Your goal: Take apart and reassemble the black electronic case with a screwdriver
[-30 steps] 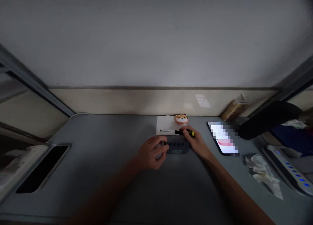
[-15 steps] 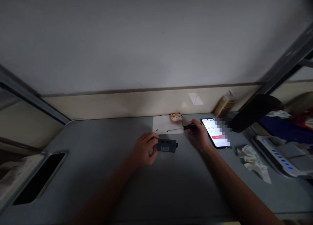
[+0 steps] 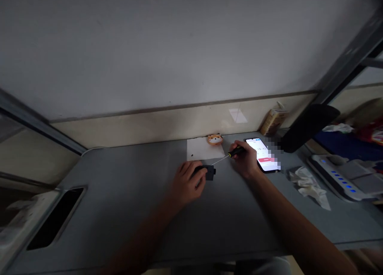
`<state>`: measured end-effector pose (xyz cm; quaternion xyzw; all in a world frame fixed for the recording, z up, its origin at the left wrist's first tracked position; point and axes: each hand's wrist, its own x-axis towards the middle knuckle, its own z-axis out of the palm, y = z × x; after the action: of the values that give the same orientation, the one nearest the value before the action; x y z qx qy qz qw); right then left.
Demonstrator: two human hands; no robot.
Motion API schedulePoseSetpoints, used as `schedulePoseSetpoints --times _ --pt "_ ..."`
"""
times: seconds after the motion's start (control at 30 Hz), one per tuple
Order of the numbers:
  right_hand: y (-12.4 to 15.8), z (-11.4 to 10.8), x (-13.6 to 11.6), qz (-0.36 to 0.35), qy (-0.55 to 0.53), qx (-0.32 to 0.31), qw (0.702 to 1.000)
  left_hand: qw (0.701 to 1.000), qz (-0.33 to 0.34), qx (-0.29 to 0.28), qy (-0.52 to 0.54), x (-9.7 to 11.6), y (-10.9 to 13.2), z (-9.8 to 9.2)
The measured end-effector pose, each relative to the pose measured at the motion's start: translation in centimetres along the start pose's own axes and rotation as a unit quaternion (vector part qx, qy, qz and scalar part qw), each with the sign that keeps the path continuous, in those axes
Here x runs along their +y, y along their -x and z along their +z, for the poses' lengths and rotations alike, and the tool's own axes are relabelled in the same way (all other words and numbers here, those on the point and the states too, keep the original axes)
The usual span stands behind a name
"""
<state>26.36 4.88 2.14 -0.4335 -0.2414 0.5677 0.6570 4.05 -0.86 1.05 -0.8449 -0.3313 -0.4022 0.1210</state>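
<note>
My left hand (image 3: 189,182) is closed around a small dark box-shaped device (image 3: 210,173) with a knob on its right end; the fingers cover its left part. In my right hand (image 3: 244,159) is a screwdriver (image 3: 234,151) with a black and yellow handle. Its thin shaft slants down to the left, and the tip meets the device's upper edge; whether it sits on a screw is too small to tell. Just behind lies a white sheet of paper (image 3: 197,148) bearing a tiny dark piece (image 3: 192,155), perhaps a screw, and an orange animal-faced case (image 3: 215,139).
A lit phone (image 3: 259,151) showing a timer lies beside my right hand. Farther right are crumpled tissue (image 3: 309,187), a white charger-like unit (image 3: 344,177) with blue lights, a black cylinder (image 3: 311,127) and a drink carton (image 3: 273,121). A dark tablet-like slab (image 3: 56,219) lies at left.
The screwdriver's tip has left the paper and come to the device's upper edge. My left hand has shifted right and now covers more of the device. The dark speck at the tip is no longer visible on the paper.
</note>
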Motion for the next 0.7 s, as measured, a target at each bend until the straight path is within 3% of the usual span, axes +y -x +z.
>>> schedulePoseSetpoints --times 0.4,0.7 --pt "0.83 0.88 0.24 0.028 0.058 -0.012 0.998 1.0 0.001 0.007 -0.006 -0.08 -0.06 -0.15" --pt "0.13 0.18 0.82 0.037 0.054 -0.028 0.997 0.999 0.02 0.023 -0.031 -0.24 0.2 -0.02"
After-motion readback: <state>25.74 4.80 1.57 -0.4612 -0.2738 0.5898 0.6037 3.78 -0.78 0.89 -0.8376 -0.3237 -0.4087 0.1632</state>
